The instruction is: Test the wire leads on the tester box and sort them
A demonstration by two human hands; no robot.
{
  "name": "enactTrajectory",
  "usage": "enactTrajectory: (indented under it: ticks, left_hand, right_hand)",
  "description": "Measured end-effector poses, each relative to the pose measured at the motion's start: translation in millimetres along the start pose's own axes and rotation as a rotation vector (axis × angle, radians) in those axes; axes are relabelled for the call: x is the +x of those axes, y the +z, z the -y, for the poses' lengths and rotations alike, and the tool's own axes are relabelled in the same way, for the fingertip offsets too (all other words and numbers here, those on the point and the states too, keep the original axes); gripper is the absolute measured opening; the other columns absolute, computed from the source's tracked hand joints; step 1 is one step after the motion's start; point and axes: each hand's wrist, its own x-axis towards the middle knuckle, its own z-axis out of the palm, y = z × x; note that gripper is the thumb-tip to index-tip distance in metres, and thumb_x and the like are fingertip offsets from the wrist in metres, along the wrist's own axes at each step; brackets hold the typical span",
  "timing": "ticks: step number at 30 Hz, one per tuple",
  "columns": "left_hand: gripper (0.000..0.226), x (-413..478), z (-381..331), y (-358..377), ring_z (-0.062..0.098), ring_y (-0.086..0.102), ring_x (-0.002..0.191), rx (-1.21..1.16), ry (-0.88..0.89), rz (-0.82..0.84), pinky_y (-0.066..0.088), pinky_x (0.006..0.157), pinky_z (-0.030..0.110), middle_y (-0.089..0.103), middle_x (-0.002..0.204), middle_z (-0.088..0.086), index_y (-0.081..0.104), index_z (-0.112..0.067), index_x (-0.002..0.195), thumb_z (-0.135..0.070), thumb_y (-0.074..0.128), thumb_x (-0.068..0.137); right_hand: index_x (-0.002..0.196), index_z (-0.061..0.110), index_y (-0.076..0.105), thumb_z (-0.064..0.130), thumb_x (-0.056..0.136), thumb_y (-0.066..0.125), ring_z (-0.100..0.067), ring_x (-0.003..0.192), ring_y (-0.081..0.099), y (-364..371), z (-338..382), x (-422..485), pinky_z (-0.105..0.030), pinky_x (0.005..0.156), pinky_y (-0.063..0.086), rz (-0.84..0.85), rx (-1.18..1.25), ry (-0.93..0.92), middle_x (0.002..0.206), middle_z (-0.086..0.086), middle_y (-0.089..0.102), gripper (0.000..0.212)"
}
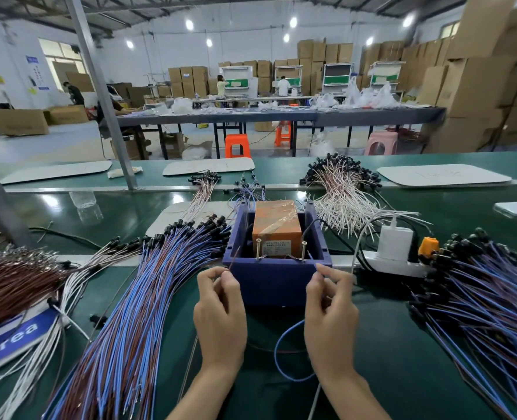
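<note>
The tester box (269,280) is a blue plastic crate holding an orange transformer (276,228), with two upright screws (303,251) at its near rim. My left hand (220,310) pinches the brown lead end (234,259), which points up toward the left screw. My right hand (331,310) pinches the blue lead end (311,256) close to the right screw. The blue wire (281,347) loops down between my wrists. Neither lead tip clearly touches a screw.
A big fan of blue-and-brown leads (148,298) lies left of the box, another pile (487,298) at the right. White leads (342,195) lie behind. A white power strip with a charger (395,253) sits right of the box. Brown wires (11,283) at far left.
</note>
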Motion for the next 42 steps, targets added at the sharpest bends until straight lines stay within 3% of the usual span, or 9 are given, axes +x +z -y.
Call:
enactTrajectory:
  ticks: [4, 10, 16, 22, 25, 29, 35, 42]
  left_hand:
    - [0.011, -1.1, 0.2, -0.2, 0.007, 0.041, 0.043, -0.051, -0.037, -0.001, 0.032, 0.040, 0.024, 0.053, 0.056, -0.011, 0.046, -0.041, 0.089, -0.047, 0.038, 0.094]
    - [0.012, -2.9, -1.7, 0.3, 0.006, 0.040, 0.045, -0.013, 0.031, 0.080, 0.033, 0.041, 0.029, 0.055, 0.059, -0.011, 0.050, -0.037, 0.094, -0.045, 0.047, 0.103]
    - [0.011, -4.1, -1.8, 0.4, 0.008, 0.042, 0.045, -0.001, 0.044, 0.098, 0.031, 0.043, 0.021, 0.055, 0.059, -0.013, 0.050, -0.036, 0.093, -0.042, 0.048, 0.102]
    - [0.013, -5.0, -0.6, 0.4, 0.009, 0.042, 0.045, 0.028, 0.063, 0.113, 0.032, 0.045, 0.023, 0.054, 0.059, -0.016, 0.050, -0.036, 0.094, -0.045, 0.046, 0.103]
    - [0.018, -5.5, 0.4, 0.5, 0.010, 0.042, 0.046, 0.032, 0.074, 0.120, 0.032, 0.046, 0.026, 0.054, 0.060, -0.016, 0.050, -0.033, 0.095, -0.049, 0.045, 0.103]
    - [0.015, -6.2, 0.4, 0.8, 0.009, 0.038, 0.045, 0.017, 0.079, 0.134, 0.032, 0.044, 0.027, 0.053, 0.059, -0.011, 0.050, -0.033, 0.095, -0.045, 0.046, 0.103]
    - [0.011, -6.4, -0.2, 0.9, 0.009, 0.039, 0.045, 0.014, 0.074, 0.145, 0.031, 0.044, 0.023, 0.053, 0.059, -0.013, 0.050, -0.034, 0.095, -0.041, 0.049, 0.103]
    - [0.011, -6.2, 1.6, 1.8, 0.009, 0.040, 0.045, 0.011, 0.075, 0.145, 0.033, 0.043, 0.026, 0.054, 0.060, -0.011, 0.051, -0.033, 0.096, -0.042, 0.048, 0.103]
  right_hand:
    - [0.098, 0.042, 0.048, 0.049, 0.095, 0.046, -0.012, 0.046, 0.048, -2.4, -2.9, -2.1, -0.026, 0.040, 0.038, -0.042, 0.036, 0.025, 0.069, 0.005, 0.060, 0.007]
    - [0.097, 0.042, 0.049, 0.049, 0.096, 0.047, -0.015, 0.049, 0.047, -6.6, -1.0, -2.6, -0.023, 0.041, 0.037, -0.046, 0.044, 0.038, 0.069, 0.005, 0.059, 0.007]
    - [0.094, 0.038, 0.048, 0.042, 0.099, 0.049, -0.010, 0.045, 0.045, -6.5, -3.6, -2.8, -0.023, 0.040, 0.034, -0.035, 0.011, 0.055, 0.064, 0.010, 0.057, 0.006]
    - [0.100, 0.040, 0.046, 0.046, 0.101, 0.038, -0.011, 0.051, 0.055, -5.8, -4.7, -2.7, -0.016, 0.044, 0.035, 0.020, -0.045, 0.059, 0.072, 0.018, 0.062, 0.010]
    - [0.103, 0.043, 0.044, 0.043, 0.102, 0.035, -0.007, 0.056, 0.056, -6.6, -4.8, -3.3, -0.015, 0.049, 0.034, 0.049, -0.074, 0.038, 0.058, 0.013, 0.054, 0.009]
    - [0.105, 0.043, 0.045, 0.042, 0.102, 0.034, -0.007, 0.057, 0.055, -5.6, -3.7, -3.3, -0.025, 0.052, 0.035, 0.077, -0.085, 0.021, 0.058, 0.013, 0.051, 0.012]
    - [0.107, 0.043, 0.044, 0.046, 0.101, 0.032, -0.007, 0.054, 0.054, -4.8, -5.3, -2.5, -0.027, 0.052, 0.038, 0.086, -0.095, 0.008, 0.060, 0.013, 0.052, 0.014]
    - [0.108, 0.044, 0.044, 0.044, 0.101, 0.033, -0.005, 0.056, 0.056, -2.8, -5.5, -1.4, -0.019, 0.051, 0.032, 0.083, -0.104, 0.006, 0.056, 0.013, 0.050, 0.012]
